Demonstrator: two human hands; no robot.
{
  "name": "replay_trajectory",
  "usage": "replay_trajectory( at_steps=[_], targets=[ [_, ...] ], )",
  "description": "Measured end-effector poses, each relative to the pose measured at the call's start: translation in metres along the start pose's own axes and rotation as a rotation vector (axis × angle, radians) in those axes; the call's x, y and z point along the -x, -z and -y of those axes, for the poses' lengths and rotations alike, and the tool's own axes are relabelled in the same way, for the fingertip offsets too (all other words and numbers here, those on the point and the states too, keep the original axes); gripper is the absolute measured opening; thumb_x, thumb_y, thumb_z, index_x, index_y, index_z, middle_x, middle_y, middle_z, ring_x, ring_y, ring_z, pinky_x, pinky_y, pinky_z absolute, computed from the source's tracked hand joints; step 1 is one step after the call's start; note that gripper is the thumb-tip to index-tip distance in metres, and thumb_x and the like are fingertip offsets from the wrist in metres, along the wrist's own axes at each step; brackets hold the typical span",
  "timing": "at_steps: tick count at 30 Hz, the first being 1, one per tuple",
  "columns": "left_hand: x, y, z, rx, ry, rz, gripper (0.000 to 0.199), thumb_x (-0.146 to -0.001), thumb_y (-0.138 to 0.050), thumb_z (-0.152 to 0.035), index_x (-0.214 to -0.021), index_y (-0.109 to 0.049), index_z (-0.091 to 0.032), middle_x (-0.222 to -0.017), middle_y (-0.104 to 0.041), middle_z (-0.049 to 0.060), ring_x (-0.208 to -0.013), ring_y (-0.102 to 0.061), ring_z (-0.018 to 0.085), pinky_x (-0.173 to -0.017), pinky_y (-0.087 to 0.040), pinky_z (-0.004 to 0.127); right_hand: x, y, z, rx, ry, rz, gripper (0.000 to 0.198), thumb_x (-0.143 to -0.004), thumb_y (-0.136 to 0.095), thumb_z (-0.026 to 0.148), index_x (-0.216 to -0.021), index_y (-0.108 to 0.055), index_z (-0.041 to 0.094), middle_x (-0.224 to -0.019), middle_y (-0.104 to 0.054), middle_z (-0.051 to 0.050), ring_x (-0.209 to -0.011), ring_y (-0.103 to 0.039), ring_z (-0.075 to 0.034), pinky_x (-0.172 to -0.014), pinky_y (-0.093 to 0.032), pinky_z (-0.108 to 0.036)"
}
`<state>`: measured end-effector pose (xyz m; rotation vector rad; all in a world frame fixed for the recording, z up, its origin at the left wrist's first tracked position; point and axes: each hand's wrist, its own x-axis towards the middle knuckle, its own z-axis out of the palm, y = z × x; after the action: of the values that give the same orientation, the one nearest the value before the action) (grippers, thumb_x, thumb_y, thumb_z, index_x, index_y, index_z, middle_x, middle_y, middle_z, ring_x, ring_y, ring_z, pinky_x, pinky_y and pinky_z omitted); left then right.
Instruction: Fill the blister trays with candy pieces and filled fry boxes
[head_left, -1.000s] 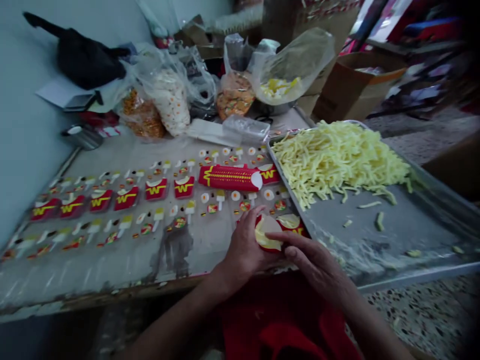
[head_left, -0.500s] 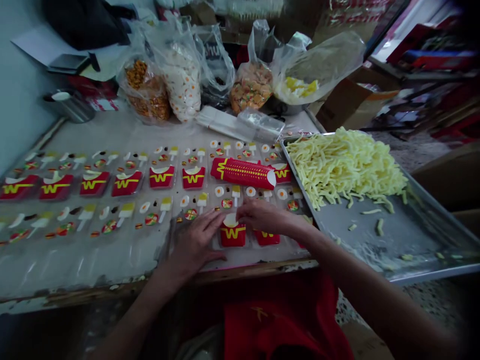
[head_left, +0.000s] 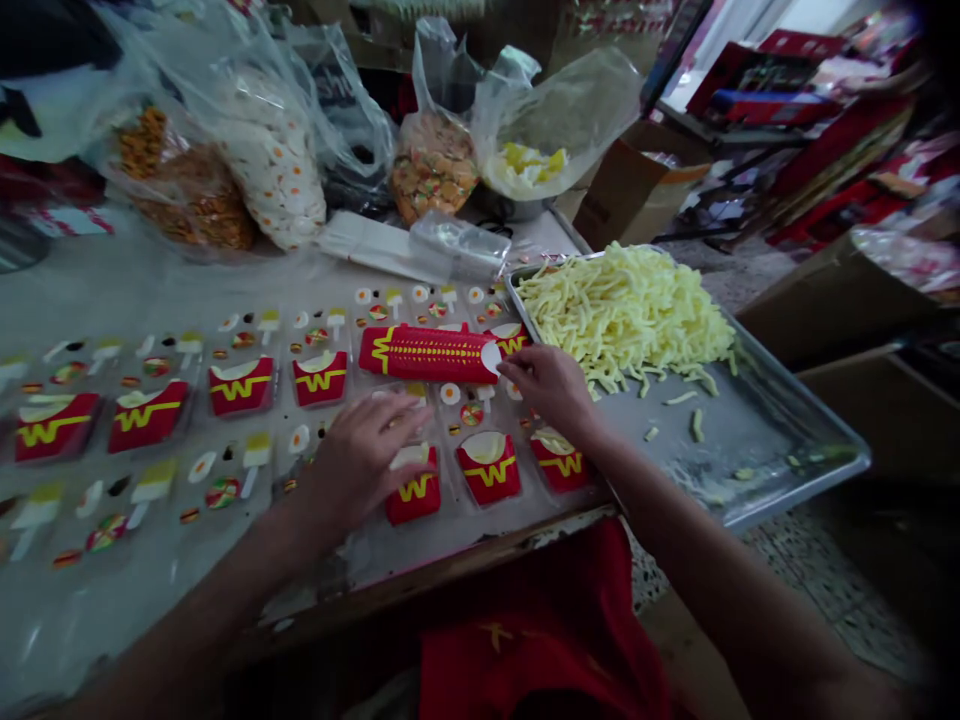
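Observation:
My right hand (head_left: 551, 392) pinches at the white right end of a stack of nested red french fry cartons (head_left: 427, 353) with yellow marks. My left hand (head_left: 358, 448) is open, its fingers spread over a tray pocket and the upper edge of a red carton (head_left: 414, 492). To the right of that carton, another red carton (head_left: 489, 468) with a yellow W lies in its pocket. A further carton (head_left: 559, 460), pale sticks at its top, lies below my right wrist. The clear plastic trays (head_left: 465, 515) also hold small egg, pizza, burger and popsicle shapes.
A metal tray (head_left: 795, 440) with a heap of pale yellow sticks (head_left: 630, 310) stands at the right, overlapping the table edge. Behind are bags of egg shapes (head_left: 266, 160), brown pieces (head_left: 191, 200) and round pieces (head_left: 431, 170). Cardboard boxes (head_left: 630, 185) stand beyond.
My right hand has moved from the carton near the front edge up to the right end of the carton stack. My left hand has shifted over that carton. The view has swung right.

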<state>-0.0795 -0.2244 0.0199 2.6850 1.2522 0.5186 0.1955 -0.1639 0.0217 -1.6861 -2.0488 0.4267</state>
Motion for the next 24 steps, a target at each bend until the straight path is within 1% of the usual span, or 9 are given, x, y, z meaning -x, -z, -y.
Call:
replay_trajectory(
  at_steps=[2, 5, 8, 10, 13, 18, 20, 22, 24],
  targets=[
    [-0.055, -0.004, 0.009, 0.012, -0.041, -0.022, 0.057, -0.086, -0.074, -0.040, -0.136, -0.059, -0.019, -0.134, -0.062, 0.014, -0.126, -0.056, 0.032, -0.110, -0.041, 0.048, -0.022, -0.003, -0.010, -0.042, -0.023, 0.107, 0.036, -0.093, -0.061, 0.039, -0.069, -0.071, 0.014, -0.060, -0.056, 0.000, -0.058, -0.045, -0.011, -0.056, -0.024, -0.028],
    [-0.128, -0.021, 0.017, -0.025, -0.044, 0.061, 0.080, -0.069, -0.087, -0.043, -0.137, -0.056, -0.014, -0.137, -0.059, 0.018, -0.132, -0.049, 0.038, -0.113, -0.035, 0.053, -0.042, -0.016, -0.011, -0.233, -0.082, 0.197, 0.035, -0.088, -0.063, 0.036, -0.062, -0.067, 0.012, -0.052, -0.044, 0.005, -0.055, -0.036, -0.008, -0.055, -0.022, -0.027],
    [-0.164, -0.035, 0.017, -0.033, -0.055, 0.220, 0.069, -0.063, -0.087, -0.048, -0.120, -0.066, -0.015, -0.119, -0.066, 0.013, -0.117, -0.058, 0.035, -0.106, -0.041, 0.049, -0.044, -0.023, -0.006, -0.394, -0.157, 0.207, 0.027, -0.082, -0.065, 0.031, -0.064, -0.069, 0.011, -0.051, -0.045, 0.005, -0.056, -0.039, -0.008, -0.056, -0.025, -0.025],
    [-0.168, -0.038, 0.016, 0.004, -0.069, 0.227, 0.062, -0.065, -0.084, -0.047, -0.115, -0.067, -0.016, -0.113, -0.067, 0.011, -0.109, -0.061, 0.031, -0.101, -0.045, 0.044, -0.041, -0.020, -0.005, -0.461, -0.168, 0.205, 0.024, -0.081, -0.065, 0.031, -0.068, -0.071, 0.011, -0.052, -0.048, 0.005, -0.057, -0.041, -0.009, -0.057, -0.027, -0.025],
    [-0.161, -0.040, 0.021, 0.085, -0.087, 0.163, 0.067, -0.067, -0.081, -0.044, -0.126, -0.063, -0.018, -0.117, -0.066, 0.010, -0.110, -0.061, 0.029, -0.097, -0.047, 0.040, -0.033, -0.006, -0.011, -0.445, -0.158, 0.174, 0.025, -0.083, -0.065, 0.031, -0.066, -0.068, 0.013, -0.055, -0.049, 0.005, -0.058, -0.042, -0.009, -0.057, -0.027, -0.025],
    [-0.156, -0.044, 0.024, 0.017, -0.029, 0.110, 0.079, -0.068, -0.081, -0.051, -0.136, -0.057, -0.019, -0.134, -0.062, 0.013, -0.120, -0.058, 0.034, -0.105, -0.043, 0.047, -0.007, 0.031, -0.025, -0.155, -0.188, 0.058, 0.024, -0.091, -0.063, 0.027, -0.070, -0.066, 0.016, -0.064, -0.056, 0.002, -0.062, -0.046, -0.012, -0.060, -0.027, -0.026],
    [-0.161, -0.046, 0.007, 0.006, -0.065, 0.044, 0.090, -0.068, -0.080, -0.056, -0.144, -0.049, -0.018, -0.144, -0.055, 0.016, -0.133, -0.050, 0.037, -0.112, -0.038, 0.051, 0.008, 0.038, -0.025, -0.027, -0.202, -0.011, 0.018, -0.094, -0.060, 0.024, -0.078, -0.067, 0.017, -0.074, -0.063, -0.001, -0.070, -0.051, -0.015, -0.063, -0.029, -0.027],
    [-0.167, -0.048, -0.022, 0.033, -0.138, 0.002, 0.095, -0.070, -0.078, -0.056, -0.148, -0.041, -0.016, -0.148, -0.050, 0.018, -0.138, -0.045, 0.037, -0.114, -0.037, 0.051, 0.024, 0.040, -0.021, 0.053, -0.163, -0.050, 0.014, -0.095, -0.058, 0.022, -0.084, -0.067, 0.019, -0.083, -0.068, -0.003, -0.078, -0.055, -0.018, -0.068, -0.032, -0.028],
    [-0.172, -0.051, -0.053, 0.042, -0.167, 0.031, 0.076, -0.079, -0.071, -0.046, -0.144, -0.044, -0.016, -0.139, -0.058, 0.018, -0.130, -0.054, 0.035, -0.108, -0.044, 0.047, 0.039, 0.040, -0.019, 0.078, -0.066, -0.060, 0.011, -0.095, -0.058, 0.020, -0.088, -0.067, 0.020, -0.091, -0.069, -0.005, -0.085, -0.057, -0.019, -0.073, -0.035, -0.029]
  ],
)
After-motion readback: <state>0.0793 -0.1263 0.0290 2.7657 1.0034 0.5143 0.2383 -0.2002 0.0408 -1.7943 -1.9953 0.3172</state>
